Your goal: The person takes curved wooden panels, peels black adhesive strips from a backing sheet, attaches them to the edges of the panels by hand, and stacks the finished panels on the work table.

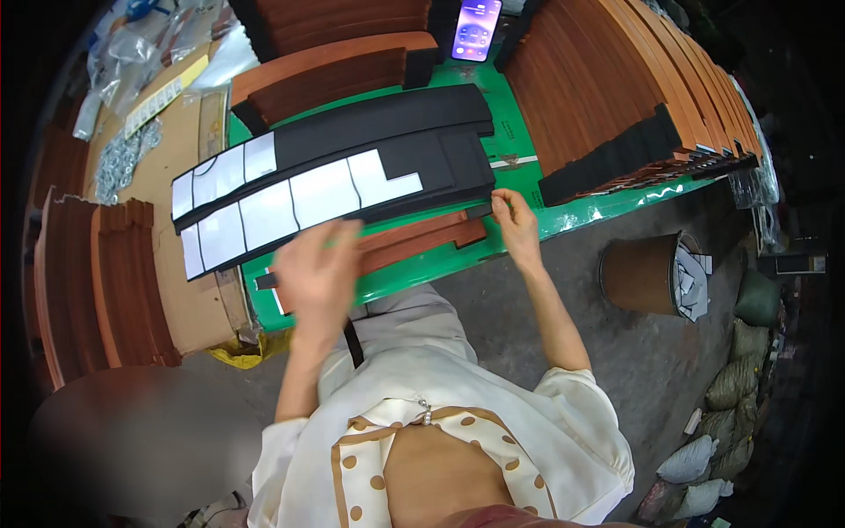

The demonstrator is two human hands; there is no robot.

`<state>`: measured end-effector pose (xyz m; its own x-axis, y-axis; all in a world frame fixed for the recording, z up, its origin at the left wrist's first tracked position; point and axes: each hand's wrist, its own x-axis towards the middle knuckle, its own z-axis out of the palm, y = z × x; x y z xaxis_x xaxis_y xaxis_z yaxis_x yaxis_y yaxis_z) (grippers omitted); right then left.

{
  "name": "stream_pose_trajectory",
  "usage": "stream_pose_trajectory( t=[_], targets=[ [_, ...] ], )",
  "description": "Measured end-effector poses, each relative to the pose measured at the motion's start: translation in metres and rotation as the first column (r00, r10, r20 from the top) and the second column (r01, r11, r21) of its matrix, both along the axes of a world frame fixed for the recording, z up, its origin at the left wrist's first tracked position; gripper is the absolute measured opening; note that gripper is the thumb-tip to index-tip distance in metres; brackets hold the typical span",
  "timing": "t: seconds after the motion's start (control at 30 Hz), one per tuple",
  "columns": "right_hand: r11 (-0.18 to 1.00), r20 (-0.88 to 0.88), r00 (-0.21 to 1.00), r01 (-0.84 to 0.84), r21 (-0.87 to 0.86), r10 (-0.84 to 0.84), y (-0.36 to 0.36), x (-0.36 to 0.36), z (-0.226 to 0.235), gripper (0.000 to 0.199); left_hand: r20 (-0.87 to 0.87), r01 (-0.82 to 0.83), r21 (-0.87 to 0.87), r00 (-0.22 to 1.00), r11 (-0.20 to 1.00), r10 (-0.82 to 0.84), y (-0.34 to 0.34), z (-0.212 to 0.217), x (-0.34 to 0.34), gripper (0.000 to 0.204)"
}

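One green-topped table [506,92] bears, at right, one large stack of brown slats [585,84] and, centrally, two rows of black sheets [449,167]. Nearby: one brown bin [635,275] holding white scraps [692,282]. At least one reddish-brown strip [409,248] lies along the near edge. Two hands: right hand [518,227], fingertips bunched beside the strip's end, grip cannot be told; left hand [319,273], blurred over the strip, finger state cannot be told. One lit phone [476,31] at back.
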<state>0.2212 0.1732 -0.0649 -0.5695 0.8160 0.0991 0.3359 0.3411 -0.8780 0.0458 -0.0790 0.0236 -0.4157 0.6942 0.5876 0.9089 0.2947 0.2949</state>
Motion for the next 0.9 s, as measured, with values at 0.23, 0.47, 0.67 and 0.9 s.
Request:
stream_pose_trajectory(
  t=[0.23,0.47,0.67,0.9],
  targets=[
    [0.986,0.05,0.997,-0.045,-0.16,0.053,0.0,0.003,0.014,0.031,0.821,-0.478,-0.176,0.411,0.86,0.397,-0.128,-0.04,-0.048,0.041],
    [0.93,-0.177,0.984,-0.082,-0.359,0.018,-0.017,0.012,0.022,0.025,0.838,-0.492,0.031,0.487,0.87,0.246,-0.126,-0.057,-0.02,0.03],
    [0.968,-0.279,0.957,-0.145,-0.205,0.084,-0.026,0.007,0.001,0.029,0.795,-0.465,0.218,0.595,0.858,0.12,-0.128,-0.08,-0.018,0.018],
    [0.978,-0.136,0.99,-0.048,-0.205,0.02,-0.038,0.009,-0.009,0.028,0.844,-0.513,0.035,0.474,0.858,0.249,-0.13,-0.082,-0.008,0.027]
  ],
)
